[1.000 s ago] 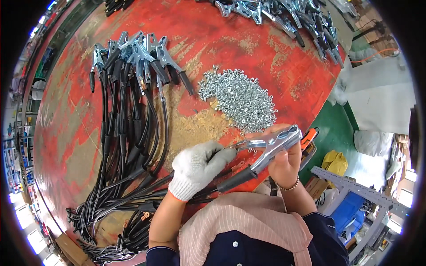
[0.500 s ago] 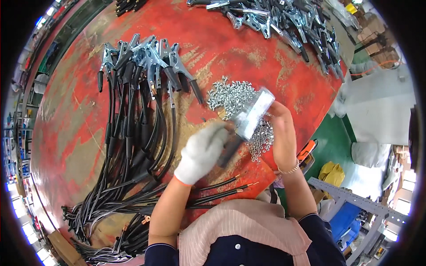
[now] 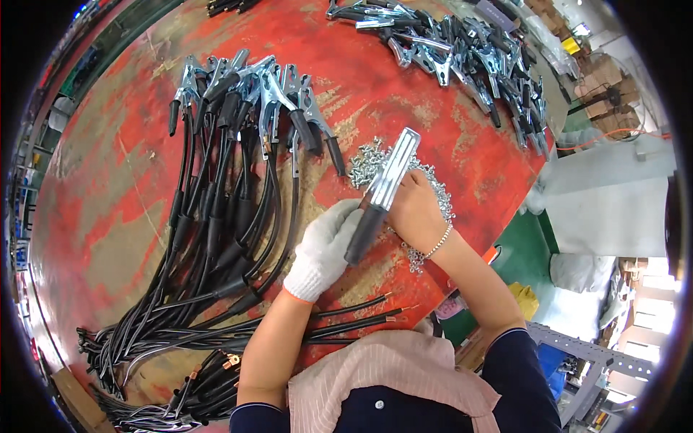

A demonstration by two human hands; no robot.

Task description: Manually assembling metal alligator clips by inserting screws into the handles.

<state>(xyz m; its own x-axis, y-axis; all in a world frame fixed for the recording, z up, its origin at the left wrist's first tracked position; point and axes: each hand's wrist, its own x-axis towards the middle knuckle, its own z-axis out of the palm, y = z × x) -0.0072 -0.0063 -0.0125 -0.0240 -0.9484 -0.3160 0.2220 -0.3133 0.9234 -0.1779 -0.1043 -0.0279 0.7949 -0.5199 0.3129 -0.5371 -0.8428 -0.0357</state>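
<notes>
My left hand point(image 3: 323, 245), in a white knit glove, is closed round the handle side of a metal spring clamp point(image 3: 393, 173). The clamp is silvery with black handle sleeves and points up and away, tilted to the right. My bare right hand point(image 3: 419, 215), with a beaded bracelet at the wrist, lies just right of the clamp over the small hardware. Its fingers are curled, and their tips are partly hidden, so what they pinch does not show. Loose bolts point(image 3: 364, 162) lie beyond the clamp, and small nuts point(image 3: 415, 261) show beside the right wrist.
Black cables point(image 3: 209, 216) with clamps point(image 3: 263, 94) at their far ends cover the left of the red, worn table point(image 3: 101, 252). A heap of loose clamps point(image 3: 462, 54) is at the far right. Bare-ended cables point(image 3: 354, 321) lie near me.
My right hand has moved left and down from beside the clamp's jaw onto the small hardware. The clamp has turned more upright in my left hand. The whole view has shifted slightly.
</notes>
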